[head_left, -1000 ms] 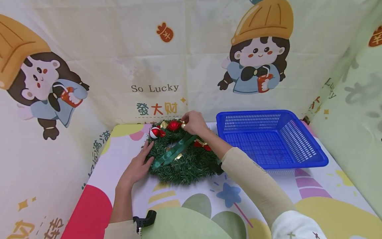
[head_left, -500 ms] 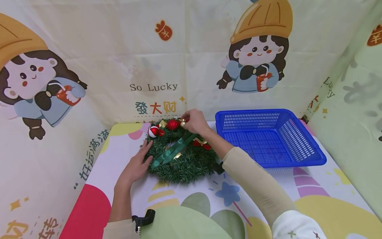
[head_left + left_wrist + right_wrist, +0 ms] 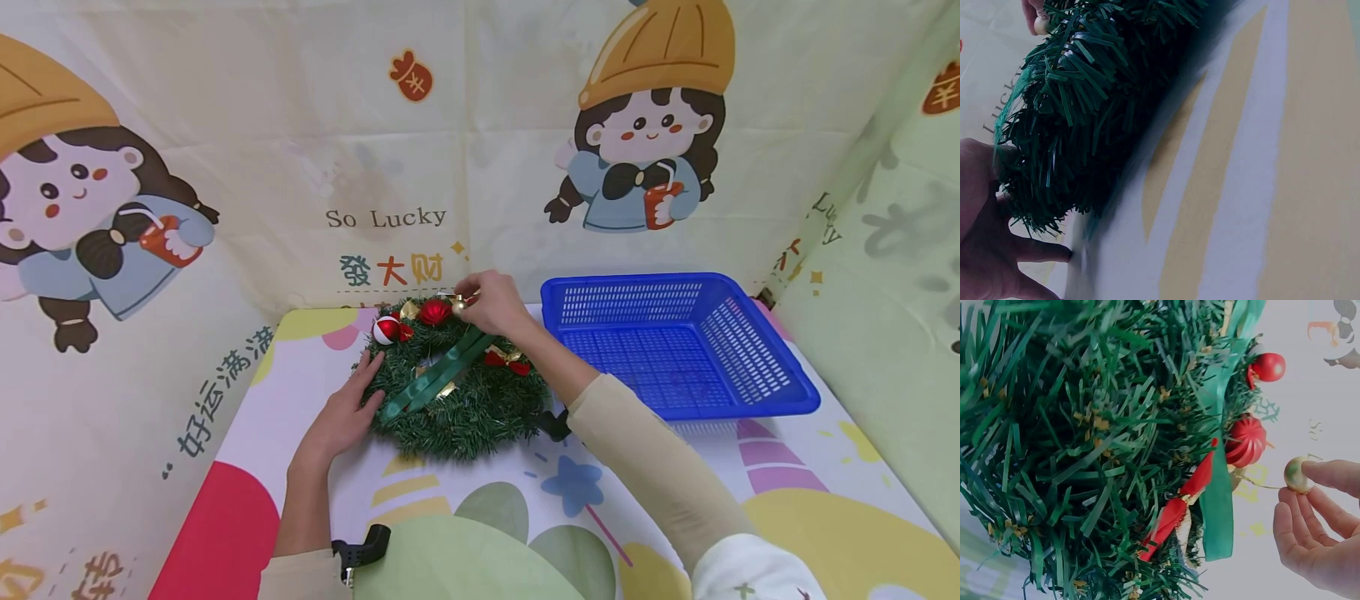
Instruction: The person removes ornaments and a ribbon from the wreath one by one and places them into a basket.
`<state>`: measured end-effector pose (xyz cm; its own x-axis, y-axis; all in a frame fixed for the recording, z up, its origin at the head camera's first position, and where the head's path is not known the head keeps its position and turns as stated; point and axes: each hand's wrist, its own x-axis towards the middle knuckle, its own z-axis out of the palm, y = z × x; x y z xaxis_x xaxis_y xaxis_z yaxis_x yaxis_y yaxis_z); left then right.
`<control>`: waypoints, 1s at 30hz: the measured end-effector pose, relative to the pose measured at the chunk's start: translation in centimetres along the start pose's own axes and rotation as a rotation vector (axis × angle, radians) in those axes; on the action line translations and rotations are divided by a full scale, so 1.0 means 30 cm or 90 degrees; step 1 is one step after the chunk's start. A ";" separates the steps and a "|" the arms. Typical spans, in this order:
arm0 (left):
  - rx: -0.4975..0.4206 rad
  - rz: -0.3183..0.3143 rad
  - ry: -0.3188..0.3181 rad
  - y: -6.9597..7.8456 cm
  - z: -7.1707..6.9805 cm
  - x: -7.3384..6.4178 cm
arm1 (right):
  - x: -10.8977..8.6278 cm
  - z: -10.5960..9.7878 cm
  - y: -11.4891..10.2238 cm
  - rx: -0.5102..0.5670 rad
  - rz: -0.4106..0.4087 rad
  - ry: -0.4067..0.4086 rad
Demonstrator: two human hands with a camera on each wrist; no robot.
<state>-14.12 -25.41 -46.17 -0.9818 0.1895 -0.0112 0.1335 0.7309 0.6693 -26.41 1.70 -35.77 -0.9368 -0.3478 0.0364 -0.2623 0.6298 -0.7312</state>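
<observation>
A green wreath (image 3: 457, 429) lies on the table, a green ribbon (image 3: 435, 379) stretched across it. My right hand (image 3: 493, 304) is at its far side, pinching a small gold bauble (image 3: 1297, 475) between thumb and fingertips; a thin stem runs from the bauble toward the wreath. Beside it on the wreath is a ridged red bauble (image 3: 434, 312), and farther left a red-and-white bauble (image 3: 387, 330). A red bow with gold trim (image 3: 507, 361) is on the right part. My left hand (image 3: 346, 417) rests against the wreath's left edge with fingers spread.
To the right stands a blue plastic basket (image 3: 645, 367) with slotted walls, close to my right forearm. A patterned cloth (image 3: 570, 533) covers the table, and a printed curtain (image 3: 510, 183) hangs behind it.
My right wrist has turned slightly and the forearm has shifted a little to the right, the gold bauble still at the fingertips. The left hand stays in place on the wreath.
</observation>
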 end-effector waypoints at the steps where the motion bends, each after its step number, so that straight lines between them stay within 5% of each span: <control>1: 0.000 0.000 0.001 0.000 0.000 0.000 | -0.004 -0.002 -0.002 0.004 -0.003 0.001; 30: 0.006 -0.002 -0.001 -0.004 -0.002 0.004 | -0.225 -0.076 0.035 0.105 0.011 0.038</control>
<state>-14.25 -25.52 -46.19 -0.9819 0.1888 -0.0149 0.1317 0.7376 0.6622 -20.89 6.30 -35.23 -0.9541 -0.2934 0.0599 -0.2096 0.5113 -0.8335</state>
